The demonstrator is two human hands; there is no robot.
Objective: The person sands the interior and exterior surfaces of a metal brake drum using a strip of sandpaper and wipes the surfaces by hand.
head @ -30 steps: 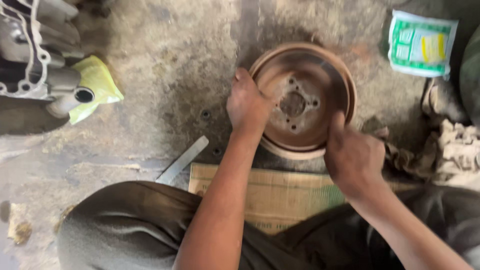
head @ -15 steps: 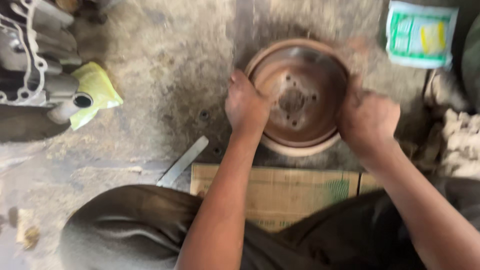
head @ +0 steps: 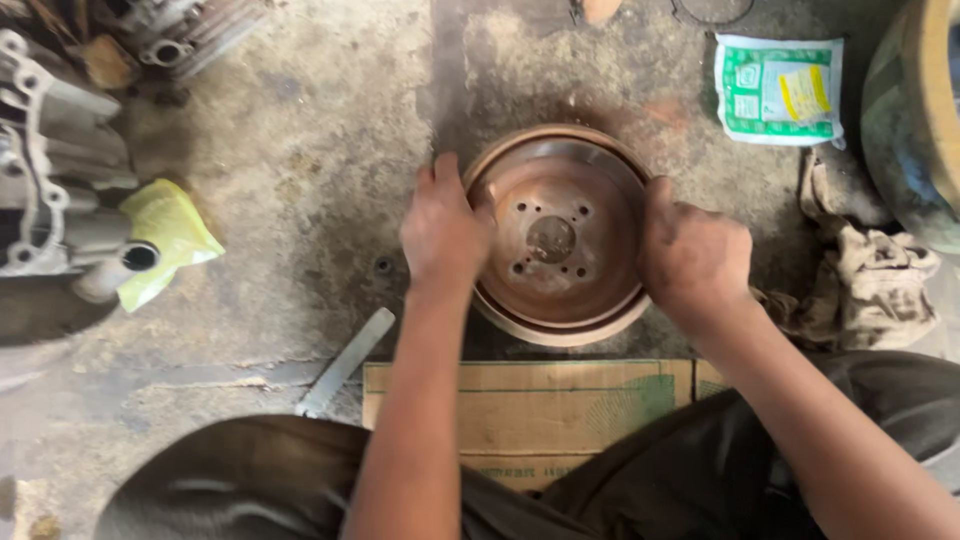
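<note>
a: which step is this?

b: both hands grip the rusty brake drum [head: 560,235] on the concrete floor [head: 300,150], open side up, just beyond the flattened cardboard [head: 520,405]. the left hand [head: 443,230] curls over its left rim, thumb inside; the right hand [head: 695,255] closes on the right rim.

a: so what does the next move call for?

b: judging by the 2 grips, turning or lifting; it needs an even pull, clear of the rag [head: 870,275].
</note>
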